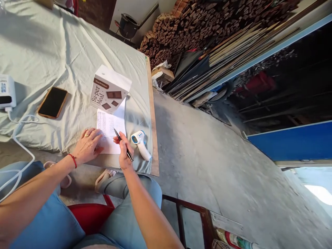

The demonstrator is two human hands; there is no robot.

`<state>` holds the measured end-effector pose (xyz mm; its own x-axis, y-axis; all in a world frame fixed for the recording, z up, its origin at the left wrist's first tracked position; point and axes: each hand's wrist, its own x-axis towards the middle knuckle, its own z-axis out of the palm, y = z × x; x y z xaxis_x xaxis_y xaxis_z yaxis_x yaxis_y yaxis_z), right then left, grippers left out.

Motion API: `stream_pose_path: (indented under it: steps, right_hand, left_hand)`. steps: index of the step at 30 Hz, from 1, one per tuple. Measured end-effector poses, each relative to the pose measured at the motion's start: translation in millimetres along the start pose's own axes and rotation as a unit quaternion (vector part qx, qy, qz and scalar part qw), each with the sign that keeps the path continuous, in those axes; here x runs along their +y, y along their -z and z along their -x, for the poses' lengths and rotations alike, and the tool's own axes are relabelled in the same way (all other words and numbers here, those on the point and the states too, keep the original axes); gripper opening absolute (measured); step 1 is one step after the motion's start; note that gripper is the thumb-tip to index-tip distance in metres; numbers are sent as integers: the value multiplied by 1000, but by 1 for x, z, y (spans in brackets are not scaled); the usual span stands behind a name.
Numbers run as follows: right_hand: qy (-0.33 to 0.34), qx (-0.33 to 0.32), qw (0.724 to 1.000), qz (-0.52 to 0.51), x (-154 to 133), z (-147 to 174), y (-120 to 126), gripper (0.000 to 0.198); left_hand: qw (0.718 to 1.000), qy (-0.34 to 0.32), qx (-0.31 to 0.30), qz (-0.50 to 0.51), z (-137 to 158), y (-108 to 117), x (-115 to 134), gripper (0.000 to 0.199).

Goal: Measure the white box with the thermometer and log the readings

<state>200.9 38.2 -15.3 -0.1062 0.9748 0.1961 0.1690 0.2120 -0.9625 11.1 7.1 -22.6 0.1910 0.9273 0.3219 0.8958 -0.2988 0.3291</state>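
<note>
Reference for places: paper sheet [108,126], on the cloth-covered table [77,58], near edge towards the wearer

Right hand [123,154]: at the sheet's near right corner, closed round a slim black pen [129,155]. Pen slants over the sheet, front end pointing away from the wearer; can't tell if it touches paper

Pen handling, my read: light, rigid, hard to damage, maybe a bit slick on the smooth barrel. Best hold is low on the barrel near the front end, thumb against fingers, rear left free

Left hand [88,147]: at the sheet's near left edge, palm down, fingers loosely spread with tips on the paper, gripping nothing

Sheet handling: should be very light and floppy, easy to crease, tear or slide. Flat pressure near an edge beats pinching; lift by a free corner. Marks on it too small to read

Infrared thermometer [139,139]: just right of the sheet, lying on its side, untouched. Probably light hard plastic; take it by the handle

NutriMotion Super Meal carton [110,90]: upright at the sheet's far end, hiding part of it; can't tell if its base sits on the paper. Likely thin card, dents if squeezed

Smartphone [53,102]: well left of the sheet, screen dark

Stacked wood [178,38]: far beyond the sheet, past the table
</note>
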Motion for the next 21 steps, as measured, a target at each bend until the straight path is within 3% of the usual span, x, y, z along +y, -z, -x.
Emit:
stream_pose_path:
  steps: [6, 14, 18, 21]
  right_hand:
    - [-38, 51, 998, 15, 5, -8, -10, 36]
    - [-57, 41, 997, 20, 15, -5, -16, 39]
    - [-8, 54, 997, 55, 16, -6, -17, 42]
    - [51, 77, 991, 97, 16, -9, -14, 40]
  left_hand:
    - [1000, 10, -14, -14, 0, 4, 9, 39]
    - [1000, 5, -20, -12, -1, 8, 6, 40]
    - [1000, 7, -21, 13, -3, 8, 0, 42]
    - [999, 31, 18, 40, -11, 12, -11, 47]
